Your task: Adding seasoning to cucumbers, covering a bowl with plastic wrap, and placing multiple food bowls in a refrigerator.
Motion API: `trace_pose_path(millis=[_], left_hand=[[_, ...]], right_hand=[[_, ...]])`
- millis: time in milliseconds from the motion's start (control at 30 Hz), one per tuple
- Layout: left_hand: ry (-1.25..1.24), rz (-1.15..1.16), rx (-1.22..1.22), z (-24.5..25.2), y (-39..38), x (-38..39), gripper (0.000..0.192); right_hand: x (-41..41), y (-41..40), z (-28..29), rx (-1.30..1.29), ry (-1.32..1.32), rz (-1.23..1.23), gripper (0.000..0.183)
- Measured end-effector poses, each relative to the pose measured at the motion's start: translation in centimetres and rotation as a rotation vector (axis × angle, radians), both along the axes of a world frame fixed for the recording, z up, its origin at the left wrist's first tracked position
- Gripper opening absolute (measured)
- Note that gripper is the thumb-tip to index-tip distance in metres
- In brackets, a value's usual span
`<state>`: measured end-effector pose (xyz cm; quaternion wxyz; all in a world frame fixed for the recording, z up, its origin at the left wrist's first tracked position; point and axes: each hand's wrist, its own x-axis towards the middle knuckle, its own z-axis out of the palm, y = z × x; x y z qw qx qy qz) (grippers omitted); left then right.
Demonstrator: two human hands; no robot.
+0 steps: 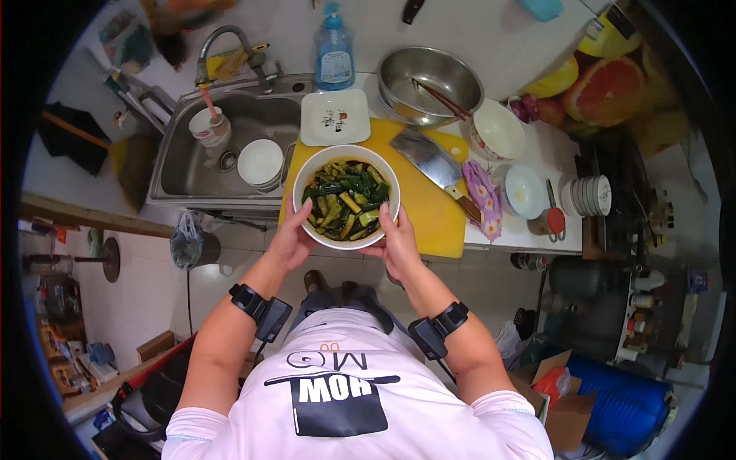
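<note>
Both my hands hold a white bowl (347,246) of cut green vegetables in dark sauce (345,201). My left hand (294,238) grips its left rim and my right hand (397,238) its right rim, thumbs on the rim and fingers underneath. The bowl is held over the front left part of a yellow cutting board (434,224). Behind it is a square white plate (335,118) with a printed design. A cleaver (428,158) with a wooden handle lies on the board, its handle beside a purple patterned cloth (483,198).
Left is a steel sink (172,155) with stacked bowls (260,162) under a faucet (221,34). A soap bottle (335,54) and a steel basin (397,69) with chopsticks stand behind. White bowls (497,129), a red-lidded jar (546,222) and scissors are at right.
</note>
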<state>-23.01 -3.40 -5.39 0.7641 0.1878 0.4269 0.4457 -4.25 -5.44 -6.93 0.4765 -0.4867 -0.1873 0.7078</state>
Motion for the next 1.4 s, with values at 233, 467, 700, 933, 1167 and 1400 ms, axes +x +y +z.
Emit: trace_pose_path(millis=[233, 467, 700, 933, 1167, 1400], left_hand=[[-0.126, 0.101, -0.144, -2.5, -4.8, -3.1, 0.053], [-0.083, 0.396, 0.061, -1.9, -11.5, -6.4, 0.066], [-0.049, 0.667, 0.245, -3.5, -14.7, -7.9, 0.081], [-0.026, 0.913, 0.244, -3.8, -17.2, -14.9, 0.085], [-0.071, 1.071, 0.207, -2.3, -19.7, -25.6, 0.083], [-0.152, 1.258, 0.189, -0.8, -20.3, -39.1, 0.081]], right_hand=[[-1.9, -2.1, 1.3, -0.016, -0.046, 0.168, 0.039], [-6.5, -3.9, 1.2, 0.012, -0.072, 0.4, 0.037], [-10.3, -2.9, 1.4, 0.133, -0.127, 0.685, 0.039], [-20.1, -1.8, 1.4, 0.146, -0.118, 0.91, 0.048], [-31.2, 0.3, 1.5, 0.081, 0.044, 1.273, 0.07], [-43.5, 6.4, 0.7, 0.128, -0.179, 1.173, 0.061]])
